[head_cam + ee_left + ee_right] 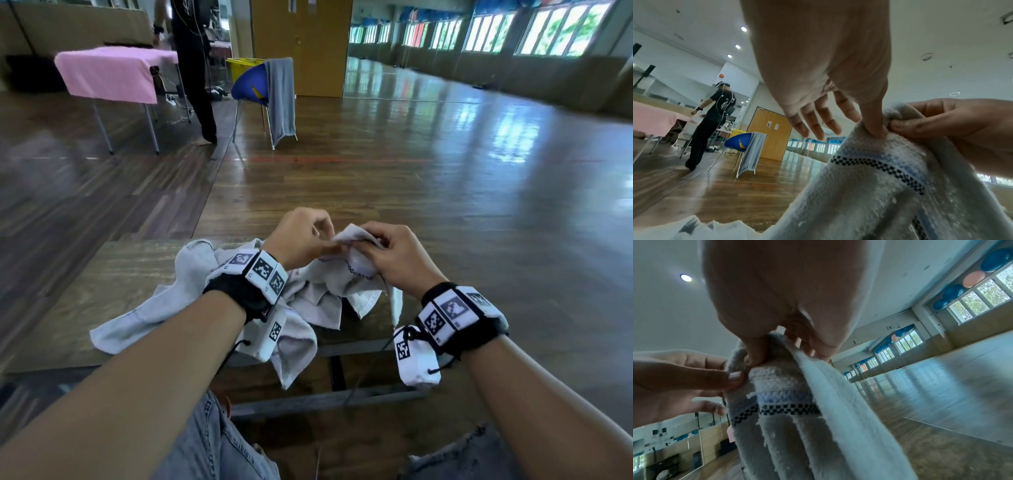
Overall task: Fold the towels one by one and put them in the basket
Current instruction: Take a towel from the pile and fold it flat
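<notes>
A white towel [352, 233] with a black checkered band [877, 164] hangs bunched between my two hands, above the low wooden table [120, 274]. My left hand [329, 241] pinches its top edge between thumb [875, 126] and forefinger; the other fingers stick out loosely. My right hand [361, 242] pinches the same edge right beside it, thumb [754, 353] in front and fingers behind. The towel [787, 434] falls in folds below both grips. More pale towels [191, 274] lie crumpled on the table under my left wrist, and one [294, 346] droops over the front edge.
Far across the wooden floor stands a blue chair [248, 85] with a grey towel [281, 96] draped over it, and a yellow crate [243, 66] behind. A pink-covered table [113, 72] and a standing person [195, 68] are at the back left.
</notes>
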A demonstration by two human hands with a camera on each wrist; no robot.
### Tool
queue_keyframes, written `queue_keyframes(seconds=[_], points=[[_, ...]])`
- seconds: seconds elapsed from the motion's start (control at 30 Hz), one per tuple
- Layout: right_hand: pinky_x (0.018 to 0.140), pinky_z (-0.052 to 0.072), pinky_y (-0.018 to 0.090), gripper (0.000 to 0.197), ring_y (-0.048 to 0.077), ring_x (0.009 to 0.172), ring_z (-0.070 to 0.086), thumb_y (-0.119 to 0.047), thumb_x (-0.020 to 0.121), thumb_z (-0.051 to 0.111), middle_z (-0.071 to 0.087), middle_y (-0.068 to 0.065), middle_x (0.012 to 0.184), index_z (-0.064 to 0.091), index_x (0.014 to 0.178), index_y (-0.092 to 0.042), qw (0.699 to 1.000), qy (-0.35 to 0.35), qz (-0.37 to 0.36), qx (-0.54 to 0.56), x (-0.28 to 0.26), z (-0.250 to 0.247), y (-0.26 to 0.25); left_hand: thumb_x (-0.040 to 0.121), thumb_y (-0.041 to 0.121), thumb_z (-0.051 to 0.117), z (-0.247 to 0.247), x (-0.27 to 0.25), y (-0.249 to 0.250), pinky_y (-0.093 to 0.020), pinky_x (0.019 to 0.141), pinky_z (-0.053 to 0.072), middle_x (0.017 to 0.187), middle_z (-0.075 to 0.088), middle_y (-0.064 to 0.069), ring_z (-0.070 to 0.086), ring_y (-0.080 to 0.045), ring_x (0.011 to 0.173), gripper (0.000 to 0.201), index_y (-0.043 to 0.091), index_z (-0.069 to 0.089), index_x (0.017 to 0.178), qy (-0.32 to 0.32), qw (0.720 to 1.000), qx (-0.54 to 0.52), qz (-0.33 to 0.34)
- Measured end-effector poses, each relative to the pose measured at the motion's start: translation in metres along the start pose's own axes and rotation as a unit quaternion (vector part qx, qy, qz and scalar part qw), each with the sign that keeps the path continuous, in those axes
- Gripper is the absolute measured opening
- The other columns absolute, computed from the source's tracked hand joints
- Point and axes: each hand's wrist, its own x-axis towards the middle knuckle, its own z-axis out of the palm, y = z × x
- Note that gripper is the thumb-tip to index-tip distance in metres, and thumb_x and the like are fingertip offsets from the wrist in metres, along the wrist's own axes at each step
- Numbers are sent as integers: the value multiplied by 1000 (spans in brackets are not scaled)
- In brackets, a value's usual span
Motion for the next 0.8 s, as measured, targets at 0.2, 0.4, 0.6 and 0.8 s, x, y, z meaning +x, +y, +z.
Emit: queue_keyframes(seconds=[0.2,0.4,0.6,0.8], points=[[86,56,49,15,30,93,71,-10,91,68,76,10,91,79,99,-16,999,-18,-18,27,-23,4,-22,77,41,78,-7,-21,15,-20,75,47,112,61,6,58,-12,92,37,38,59,109,-51,996,25,74],[70,59,36,19,19,78,71,-5,82,78,76,4,86,78,98,-15,998,25,-39,30,-37,6,-34,71,39,84,-9,-32,20,-18,55,33,68,57,9,49,-1,62,37,26,52,59,30,990,115,70],[71,54,35,9,11,74,64,-25,86,79,74,2,81,75,87,-17,999,37,18,22,-55,10,-18,76,19,74,-3,-58,19,-18,46,20,48,31,9,28,-7,46,52,21,28,50,114,986,62,107],[77,50,37,14,10,79,64,-37,92,71,75,2,84,79,91,-26,998,15,36,40,-69,24,-6,78,27,72,-7,-74,7,-24,48,28,51,42,6,34,-12,50,37,13,42,61,124,985,83,83]])
